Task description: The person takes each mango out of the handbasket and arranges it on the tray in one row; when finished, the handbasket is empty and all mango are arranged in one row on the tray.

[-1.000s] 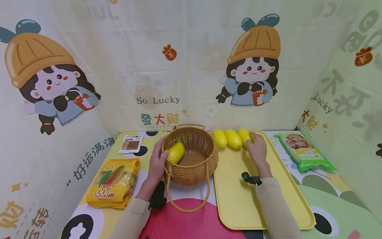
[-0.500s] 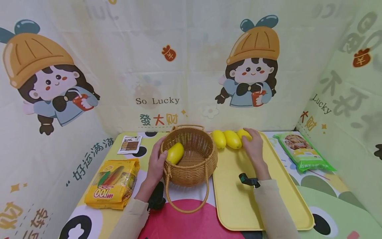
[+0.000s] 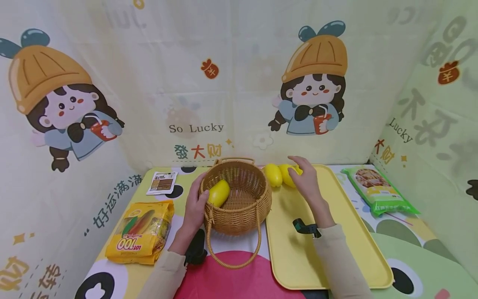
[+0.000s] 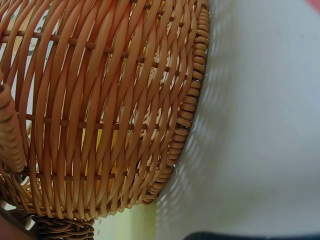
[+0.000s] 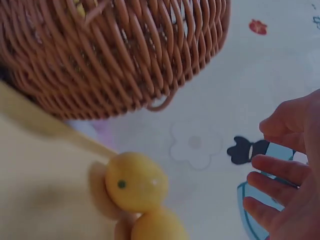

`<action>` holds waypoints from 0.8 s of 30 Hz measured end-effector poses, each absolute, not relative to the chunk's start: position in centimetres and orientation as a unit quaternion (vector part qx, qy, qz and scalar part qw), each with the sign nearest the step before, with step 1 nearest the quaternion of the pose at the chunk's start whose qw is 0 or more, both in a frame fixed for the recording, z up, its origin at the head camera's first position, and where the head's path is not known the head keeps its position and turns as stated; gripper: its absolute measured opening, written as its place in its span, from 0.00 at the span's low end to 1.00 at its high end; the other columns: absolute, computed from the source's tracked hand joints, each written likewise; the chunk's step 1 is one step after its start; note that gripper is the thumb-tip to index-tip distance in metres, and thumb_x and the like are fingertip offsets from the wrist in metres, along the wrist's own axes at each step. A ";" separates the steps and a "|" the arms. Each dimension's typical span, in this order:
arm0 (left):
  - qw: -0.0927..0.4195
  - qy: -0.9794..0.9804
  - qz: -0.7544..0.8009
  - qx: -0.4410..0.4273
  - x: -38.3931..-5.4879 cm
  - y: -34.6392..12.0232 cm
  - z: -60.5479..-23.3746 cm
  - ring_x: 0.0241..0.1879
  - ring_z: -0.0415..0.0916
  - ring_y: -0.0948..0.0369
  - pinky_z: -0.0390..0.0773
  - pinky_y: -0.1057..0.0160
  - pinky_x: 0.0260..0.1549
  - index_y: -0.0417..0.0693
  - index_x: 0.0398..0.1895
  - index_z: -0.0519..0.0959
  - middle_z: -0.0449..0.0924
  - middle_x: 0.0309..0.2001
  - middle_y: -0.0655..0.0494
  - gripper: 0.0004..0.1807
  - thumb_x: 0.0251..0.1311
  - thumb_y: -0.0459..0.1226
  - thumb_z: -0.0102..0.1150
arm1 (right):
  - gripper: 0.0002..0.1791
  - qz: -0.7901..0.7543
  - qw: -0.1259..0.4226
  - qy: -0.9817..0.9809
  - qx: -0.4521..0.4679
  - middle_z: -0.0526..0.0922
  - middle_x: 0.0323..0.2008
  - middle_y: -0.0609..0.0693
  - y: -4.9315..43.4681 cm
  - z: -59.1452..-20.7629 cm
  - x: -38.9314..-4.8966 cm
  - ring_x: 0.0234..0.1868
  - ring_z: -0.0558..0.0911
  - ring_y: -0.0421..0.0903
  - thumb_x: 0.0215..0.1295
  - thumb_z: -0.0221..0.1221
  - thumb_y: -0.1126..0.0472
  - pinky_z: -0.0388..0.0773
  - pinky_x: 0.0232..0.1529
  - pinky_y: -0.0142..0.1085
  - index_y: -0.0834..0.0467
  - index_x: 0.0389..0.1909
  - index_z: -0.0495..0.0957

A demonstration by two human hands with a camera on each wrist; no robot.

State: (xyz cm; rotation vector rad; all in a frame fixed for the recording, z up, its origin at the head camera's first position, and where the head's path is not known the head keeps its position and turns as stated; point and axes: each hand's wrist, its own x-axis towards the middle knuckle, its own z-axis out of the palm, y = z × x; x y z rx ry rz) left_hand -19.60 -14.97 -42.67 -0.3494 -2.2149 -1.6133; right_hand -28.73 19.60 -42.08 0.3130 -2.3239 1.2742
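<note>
My left hand (image 3: 196, 203) grips the left rim of a round wicker basket (image 3: 239, 222), thumb over the edge. One yellow mango (image 3: 218, 193) lies inside the basket against its left wall. At the back left of a yellow tray (image 3: 298, 257) sit more yellow mangoes (image 3: 273, 175), side by side. My right hand (image 3: 307, 182) hovers by them with its fingers spread and loosely bent. The right wrist view shows nothing between those fingers, and two mangoes (image 5: 136, 182) apart from them. Whatever lies behind the right hand is hidden in the head view.
On the left lie a yellow snack bag (image 3: 140, 232) and a small white-and-brown packet (image 3: 162, 183). A green food packet (image 3: 379, 189) lies right of the tray. The basket's handle (image 3: 235, 265) hangs down toward the front. A printed cloth wall (image 3: 239, 83) stands close behind.
My right hand has moved left and lifted from the rightmost mango, toward the other mangoes and the basket. The left hand keeps its grip on the basket.
</note>
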 end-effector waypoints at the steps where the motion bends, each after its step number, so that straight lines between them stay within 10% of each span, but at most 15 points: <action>1: 0.188 -0.787 -0.574 -0.124 -19.6 -15.0 -42.7 0.71 0.62 0.46 0.63 0.40 0.70 0.42 0.75 0.60 0.62 0.73 0.42 0.30 0.68 0.33 0.44 | 0.22 0.461 0.229 -0.849 0.122 0.76 0.63 0.58 19.3 -41.8 -28.6 0.65 0.72 0.58 0.66 0.58 0.63 0.70 0.65 0.57 0.58 0.62 0.77; 24: 0.187 -0.785 -0.578 -0.125 -20.0 -15.2 -43.0 0.71 0.61 0.45 0.63 0.41 0.70 0.44 0.75 0.61 0.62 0.73 0.43 0.30 0.69 0.33 0.44 | 0.23 0.408 0.161 -0.849 0.294 0.77 0.62 0.51 12.3 -39.3 -26.4 0.65 0.75 0.51 0.65 0.62 0.64 0.75 0.64 0.51 0.55 0.62 0.77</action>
